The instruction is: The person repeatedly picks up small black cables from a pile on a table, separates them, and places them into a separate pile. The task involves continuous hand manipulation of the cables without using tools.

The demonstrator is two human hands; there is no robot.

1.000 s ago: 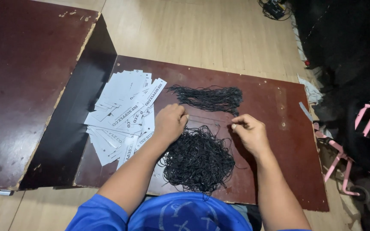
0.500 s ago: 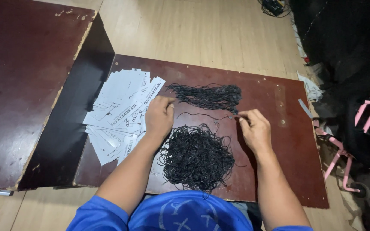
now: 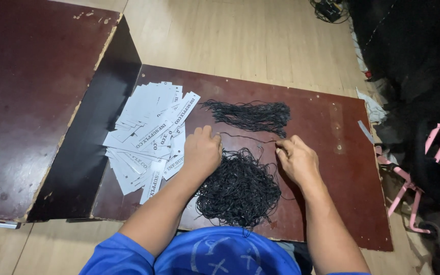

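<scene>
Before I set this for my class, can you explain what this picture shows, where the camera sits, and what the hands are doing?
No machine here: a person wears a camera on the head, looking down at their own two bare hands. They work at a dark red board on the floor. On it lie a pile of white tags, a tangled heap of black strings and a straighter bundle. The left hand and right hand stretch one string between them.

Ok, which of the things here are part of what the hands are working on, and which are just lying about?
In use: left hand, right hand, single black string, tangled string pile, straightened string bundle, white paper tags.
Lying about: pink frame, dark board, paper scraps.
</scene>
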